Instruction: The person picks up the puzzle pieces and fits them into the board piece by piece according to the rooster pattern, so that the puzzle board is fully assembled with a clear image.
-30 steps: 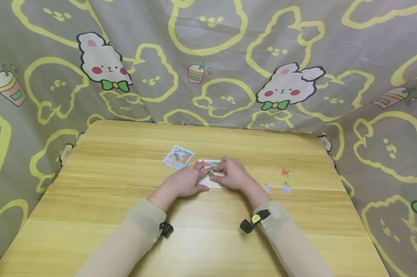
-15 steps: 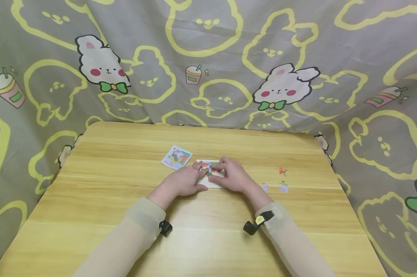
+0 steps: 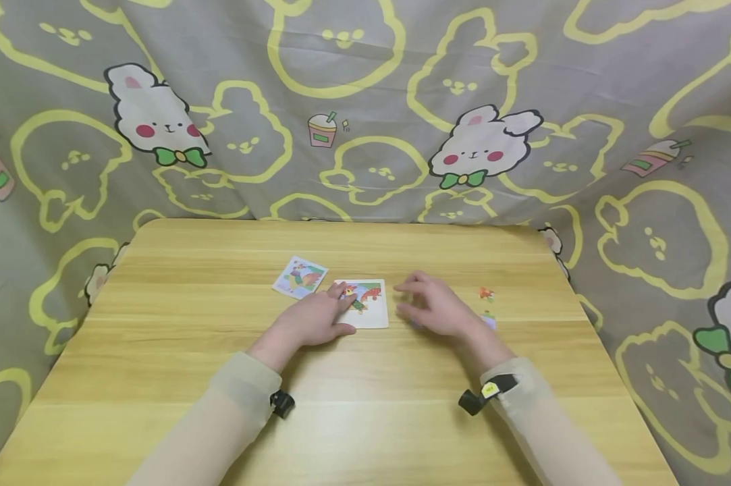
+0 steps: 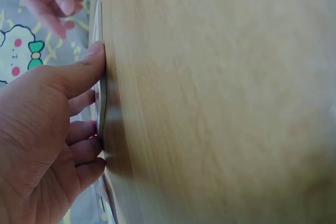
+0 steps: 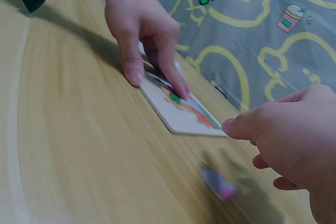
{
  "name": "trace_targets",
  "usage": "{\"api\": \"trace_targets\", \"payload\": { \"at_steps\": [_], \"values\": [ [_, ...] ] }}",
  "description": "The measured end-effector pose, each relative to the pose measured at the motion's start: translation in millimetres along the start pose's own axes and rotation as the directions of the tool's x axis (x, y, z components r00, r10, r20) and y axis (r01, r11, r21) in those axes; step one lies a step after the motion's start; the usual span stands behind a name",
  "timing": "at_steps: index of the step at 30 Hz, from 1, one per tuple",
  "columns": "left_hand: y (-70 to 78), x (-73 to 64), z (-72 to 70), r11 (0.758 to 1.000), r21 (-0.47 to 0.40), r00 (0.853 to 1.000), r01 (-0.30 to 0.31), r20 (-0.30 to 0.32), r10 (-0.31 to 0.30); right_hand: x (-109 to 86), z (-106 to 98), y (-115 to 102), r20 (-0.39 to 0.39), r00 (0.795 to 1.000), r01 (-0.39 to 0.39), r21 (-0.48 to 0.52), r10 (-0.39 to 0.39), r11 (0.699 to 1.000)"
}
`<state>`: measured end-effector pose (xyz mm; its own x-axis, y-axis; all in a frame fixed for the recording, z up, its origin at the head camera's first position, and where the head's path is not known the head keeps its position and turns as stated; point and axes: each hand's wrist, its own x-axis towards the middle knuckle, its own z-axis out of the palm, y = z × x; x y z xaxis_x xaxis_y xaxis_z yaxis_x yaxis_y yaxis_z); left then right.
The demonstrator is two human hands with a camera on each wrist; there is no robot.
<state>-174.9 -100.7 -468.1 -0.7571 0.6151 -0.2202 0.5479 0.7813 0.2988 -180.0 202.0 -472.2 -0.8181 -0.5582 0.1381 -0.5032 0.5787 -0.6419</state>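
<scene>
A white puzzle board (image 3: 374, 318) lies flat on the table, partly filled with colourful pieces along its upper part; its lower strip is bare white. My left hand (image 3: 309, 318) rests on the board's left side, its fingers pressing the pieces and its thumb at the near edge. Just right of the board my right hand (image 3: 435, 305) hovers with fingers apart and nothing visible between them. Below it a purple puzzle piece (image 5: 215, 182) lies on the table in the right wrist view, blurred. Fingers cover part of the picture.
A square picture card (image 3: 300, 277) with a similar bird design lies at the board's upper left. Right of my right hand are an orange puzzle piece (image 3: 485, 293) and a purple-green puzzle piece (image 3: 489, 321). A patterned curtain (image 3: 365, 162) hangs behind the wooden table (image 3: 365, 418).
My right hand has left the board and moved right, above the loose pieces, uncovering red and green parts of the picture. My left hand has stayed on the board. The head view has shifted slightly.
</scene>
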Motion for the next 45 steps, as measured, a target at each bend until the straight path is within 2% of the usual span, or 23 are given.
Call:
{"api": "trace_targets", "payload": {
  "at_steps": [12, 23, 29, 35, 40, 45],
  "values": [
    [-1.9, -0.3, 2.4, 1.0, -0.011, 1.0, 0.009, -0.012, -0.01, -29.2, -38, 19, -0.046, 0.995, -0.095, -0.03, 0.094, 0.995],
    [0.4, -0.5, 1.1, 1.0, -0.019, 1.0, 0.007, -0.025, -0.008, -55.3, -66, 48, -0.101, 0.987, -0.125, -0.029, 0.122, 0.992],
    [0.1, -0.6, 2.2, 1.0, -0.019, 1.0, 0.003, -0.031, -0.004, -65.5, -75, 68, -0.128, 0.985, -0.12, -0.027, 0.115, 0.992],
    [-1.4, -1.5, 3.9, 1.0, -0.023, 0.999, 0.001, -0.04, -0.002, -76.8, -79, 86, -0.14, 0.979, -0.151, -0.035, 0.145, 0.988],
    [-2.3, -1.8, 5.6, 1.0, -0.023, 0.999, 0.003, -0.04, -0.004, -86.4, -83, 97, -0.141, 0.97, -0.206, -0.05, 0.198, 0.977],
    [-2.4, -1.9, 5.9, 1.0, -0.024, 0.999, -0.001, -0.049, 0.0, -93.6, -87, 99, -0.12, 0.95, -0.298, -0.083, 0.287, 0.951]
  ]
}}
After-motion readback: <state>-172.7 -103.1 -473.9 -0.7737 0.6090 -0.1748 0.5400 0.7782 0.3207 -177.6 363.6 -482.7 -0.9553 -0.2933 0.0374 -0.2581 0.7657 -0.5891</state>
